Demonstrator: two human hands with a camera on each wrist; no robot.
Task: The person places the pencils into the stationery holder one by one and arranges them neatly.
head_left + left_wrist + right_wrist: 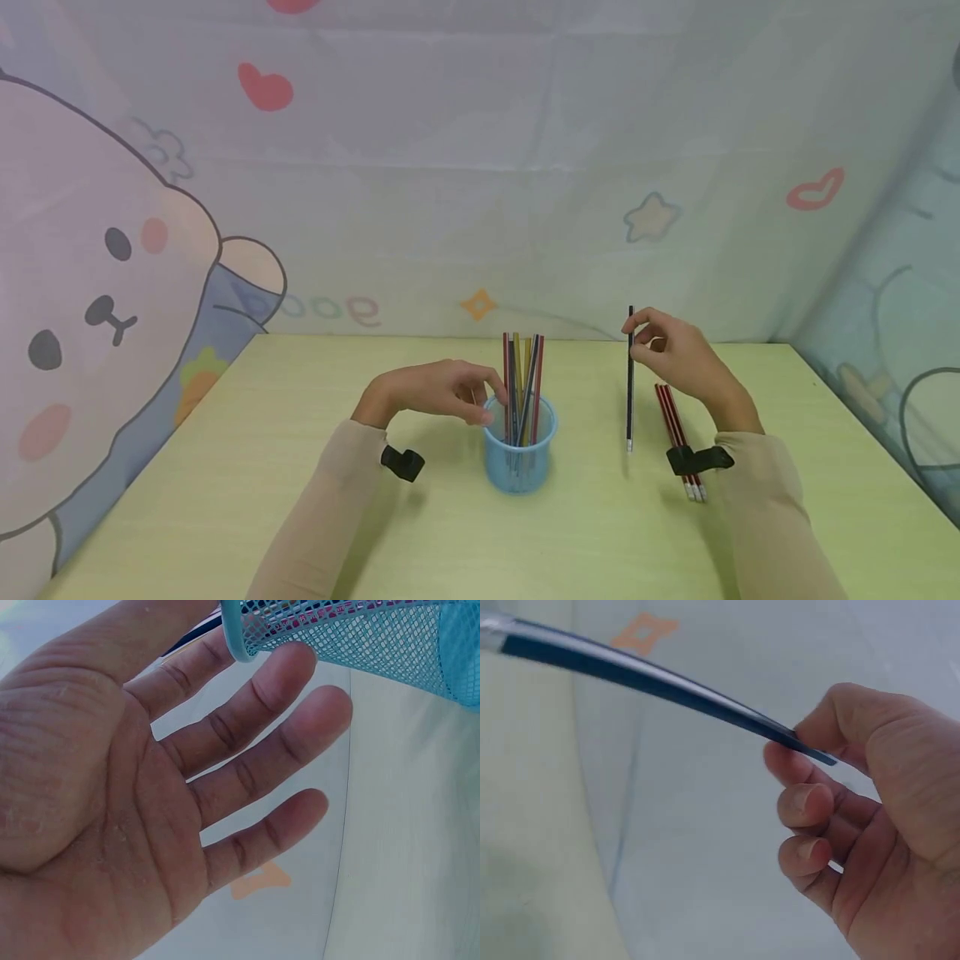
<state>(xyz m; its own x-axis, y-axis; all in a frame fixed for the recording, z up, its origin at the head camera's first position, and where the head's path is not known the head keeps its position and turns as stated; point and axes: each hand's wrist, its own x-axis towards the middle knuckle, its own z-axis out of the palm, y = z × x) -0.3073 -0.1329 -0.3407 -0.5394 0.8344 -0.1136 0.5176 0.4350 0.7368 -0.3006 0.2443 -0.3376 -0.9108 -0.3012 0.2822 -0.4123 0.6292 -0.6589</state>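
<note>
A light-blue mesh pencil cup (517,471) stands on the table, holding several upright pencils (537,383) in red, yellow and dark colours. My left hand (442,390) is at its left side, thumb and index finger pinching the rim. In the left wrist view the other fingers (247,776) extend along the outside of the mesh. To the right of the cup, my right hand (678,354) pinches a dark blue pencil (660,679) near its upper end, between thumb and index finger. This pencil hangs almost vertical, its whitish end (629,446) pointing down.
A small bundle of red-and-black pencils (673,421) lies below the right forearm, whitish ends toward the near edge. The pale yellow-green table (300,400) meets a printed cloth backdrop (420,208) behind and at the sides. Both wrists wear black bands (401,462).
</note>
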